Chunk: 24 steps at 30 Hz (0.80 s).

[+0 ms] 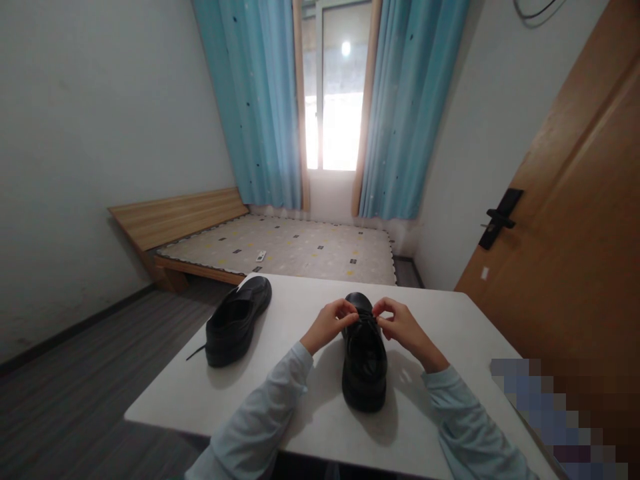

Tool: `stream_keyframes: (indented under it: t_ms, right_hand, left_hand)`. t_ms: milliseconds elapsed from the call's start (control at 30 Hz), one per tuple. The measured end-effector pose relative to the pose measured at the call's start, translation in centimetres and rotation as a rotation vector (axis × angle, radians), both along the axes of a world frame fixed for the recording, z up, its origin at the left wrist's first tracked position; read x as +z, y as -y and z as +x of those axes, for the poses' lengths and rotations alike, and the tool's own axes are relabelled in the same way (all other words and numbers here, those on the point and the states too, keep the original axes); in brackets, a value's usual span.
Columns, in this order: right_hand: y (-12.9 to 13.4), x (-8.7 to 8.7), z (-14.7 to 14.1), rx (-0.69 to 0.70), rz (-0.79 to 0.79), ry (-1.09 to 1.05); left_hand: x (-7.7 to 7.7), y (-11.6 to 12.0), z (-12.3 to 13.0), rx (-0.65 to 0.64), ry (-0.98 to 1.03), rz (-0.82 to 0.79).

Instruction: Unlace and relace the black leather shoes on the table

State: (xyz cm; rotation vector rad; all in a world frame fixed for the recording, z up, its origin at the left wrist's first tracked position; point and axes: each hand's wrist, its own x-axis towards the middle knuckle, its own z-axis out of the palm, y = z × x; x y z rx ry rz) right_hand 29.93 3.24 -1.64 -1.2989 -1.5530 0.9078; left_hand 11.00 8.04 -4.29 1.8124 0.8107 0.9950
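Observation:
A black lace-up shoe (365,373) stands upright on the white table (300,293), its toe pointing away from me and its heel toward me. At the left side of its lacing, my left hand (336,319) is closed in a pinch at the shoelace (366,319). My right hand (397,323) pinches at the lace from the other side. The fingertips hide the lace ends. A second black shoe (235,327) rests at the table's left, apart from both hands, with one lace end hanging out toward the left edge.
Beyond the table lies a low bed (300,247) with a wooden headboard (185,217) and a small white object (261,256) on it. Blue curtains (265,100) flank a bright window (340,100). A wooden door (565,167) stands at the right, near a pixelated patch.

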Motion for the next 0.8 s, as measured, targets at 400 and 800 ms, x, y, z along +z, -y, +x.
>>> stream_keyframes:
  t_ms: [400, 800]
  right_hand:
    - [0.0, -0.3, 0.3, 0.055, -0.195, -0.163]
    - [0.3, -0.1, 0.2, 0.13, -0.26, -0.195]
  left_hand:
    - [-0.6, -0.2, -0.1, 0.003, 0.099, -0.176]
    - [0.4, 0.2, -0.8, -0.034, 0.195, -0.389]
